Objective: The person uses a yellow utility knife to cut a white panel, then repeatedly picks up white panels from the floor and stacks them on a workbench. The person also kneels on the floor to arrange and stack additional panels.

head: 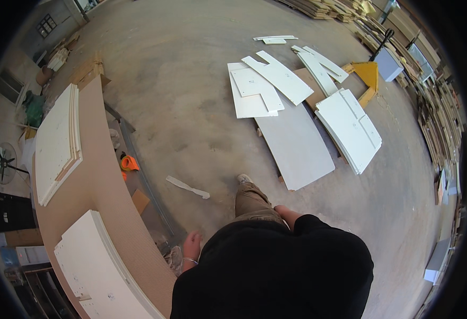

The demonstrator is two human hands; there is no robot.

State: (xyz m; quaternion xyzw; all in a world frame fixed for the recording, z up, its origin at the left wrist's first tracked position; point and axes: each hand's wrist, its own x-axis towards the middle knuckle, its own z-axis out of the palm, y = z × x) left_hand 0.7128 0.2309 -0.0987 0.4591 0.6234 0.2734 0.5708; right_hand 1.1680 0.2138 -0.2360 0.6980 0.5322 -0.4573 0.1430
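Note:
My left hand (192, 244) hangs beside my body near the table edge, its fingers loosely curled; whether they are closed is unclear. At my other side, my right hand (282, 210) shows only in part beside my trousers, most of it hidden. To the left, two stacks of white panels, one farther off (56, 147) and one nearer (98, 259), lie on corrugated cardboard (98, 179) over a table. Ahead on the right, white panels (257, 87) lie overlapped at the far end of a large grey board (297, 147). Another white panel stack (351, 127) rests beside it.
A yellow pallet jack (367, 75) stands behind the panels. An orange tape dispenser (129, 163) sits on a shelf under the tabletop. A pale strip (187, 187) lies on the concrete floor. Stacked boards (440, 119) line the right side, and a fan (4, 162) stands at far left.

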